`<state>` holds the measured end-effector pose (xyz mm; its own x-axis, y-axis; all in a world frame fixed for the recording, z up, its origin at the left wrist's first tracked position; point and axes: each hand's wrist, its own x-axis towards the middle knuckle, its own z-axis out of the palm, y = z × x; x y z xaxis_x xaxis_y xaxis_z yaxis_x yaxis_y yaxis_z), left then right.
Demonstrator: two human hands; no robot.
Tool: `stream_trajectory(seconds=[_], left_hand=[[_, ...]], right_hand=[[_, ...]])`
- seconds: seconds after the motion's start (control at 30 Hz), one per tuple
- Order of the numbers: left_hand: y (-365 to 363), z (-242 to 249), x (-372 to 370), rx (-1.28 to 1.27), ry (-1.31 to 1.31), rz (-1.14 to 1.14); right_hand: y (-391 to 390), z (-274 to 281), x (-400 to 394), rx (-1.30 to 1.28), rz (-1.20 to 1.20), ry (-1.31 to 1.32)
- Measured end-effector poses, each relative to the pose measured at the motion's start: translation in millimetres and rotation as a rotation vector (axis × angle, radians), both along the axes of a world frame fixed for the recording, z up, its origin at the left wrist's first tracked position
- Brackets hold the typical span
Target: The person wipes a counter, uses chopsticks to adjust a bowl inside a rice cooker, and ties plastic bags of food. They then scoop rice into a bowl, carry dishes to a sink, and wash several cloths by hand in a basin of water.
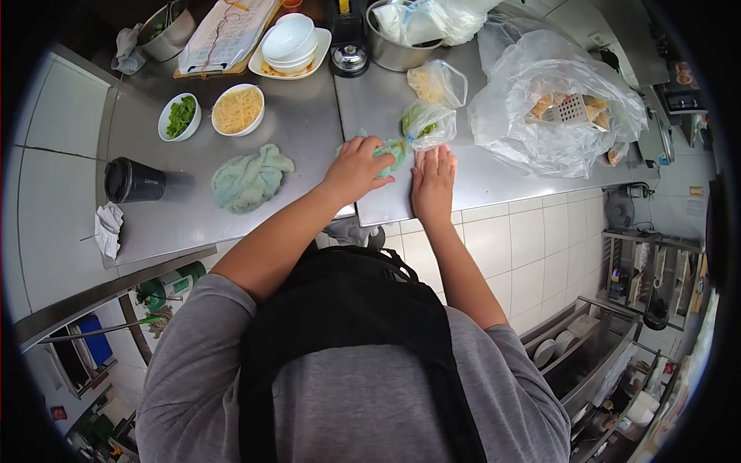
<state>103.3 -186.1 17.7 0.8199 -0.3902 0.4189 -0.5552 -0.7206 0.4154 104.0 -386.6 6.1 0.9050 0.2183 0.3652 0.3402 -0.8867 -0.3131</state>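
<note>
My left hand (355, 168) is closed around a bunched green cloth (397, 152), pressing it to the steel counter (309, 185) by the seam. Close beside it, my right hand (434, 184) lies flat near the counter's front edge, fingers stretched out and pointing away from me. Its fingertips reach up to a small clear bag of green leaves (423, 127). Just behind that sits another clear bag with pale yellow contents (428, 82). A second green cloth (252, 179) lies crumpled to the left of my left forearm.
At the left stand a bowl of chopped greens (181, 116), a bowl of pale shreds (238, 110) and a black tumbler (135, 180). Stacked white bowls (289, 40), a clipboard (228, 38) and a steel pot (401, 52) line the back. A large plastic bag (509, 116) with a grater (571, 110) fills the right.
</note>
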Motion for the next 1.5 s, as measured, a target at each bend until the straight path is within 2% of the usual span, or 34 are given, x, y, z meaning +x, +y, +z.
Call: stream_trajectory(seconds=[0.07,0.17,0.3,0.37,0.4,0.47,0.57,0.63,0.77,0.9,1.0,1.07,1.1,1.17,1.3,1.37,1.4,1.5], left_hand=[[9,-2,0,0.075,0.126,-0.009],[28,-1,-3,0.095,0.167,-0.005],[53,13,-5,0.025,0.266,0.061],[74,25,-13,-0.272,0.242,0.218],[88,36,-21,-0.306,0.207,0.266],[125,50,-38,-0.293,0.130,0.362],[177,46,-65,-0.267,0.078,0.473],[198,32,-84,-0.068,0.075,0.546],[206,10,-109,-0.011,0.070,0.528],[188,14,-127,-0.223,0.153,0.473],[163,15,-129,-0.079,0.148,0.556],[166,13,-127,0.007,0.102,0.590],[169,11,-125,0.001,0.100,0.604],[172,9,-119,-0.039,0.103,0.655],[177,2,-103,-0.044,0.014,0.682],[181,5,-98,-0.191,-0.031,0.648],[185,7,-97,-0.193,-0.039,0.648],[201,8,-108,-0.198,-0.040,0.677]], right_hand=[[16,-3,-6,-0.004,-0.031,0.022],[42,-2,-18,0.023,-0.060,0.011],[82,7,-36,0.049,-0.033,0.041],[101,3,-39,0.061,-0.012,0.069],[111,2,-39,0.047,0.021,0.061],[133,1,-39,0.048,0.072,0.071],[168,-8,-26,-0.016,0.135,0.052],[188,-12,-9,0.018,0.179,0.037],[215,-15,32,0.042,0.260,-0.029],[222,-1,21,0.145,0.487,-0.021],[246,5,-31,0.255,0.539,0.067],[263,7,-57,0.777,0.449,0.524],[265,11,-58,0.768,0.462,0.527],[267,17,-57,1.033,0.444,0.811],[261,21,-41,0.934,0.421,0.893],[258,33,-33,1.062,0.306,1.206],[254,38,-27,1.013,0.260,1.288],[237,20,19,1.128,0.194,1.164]])
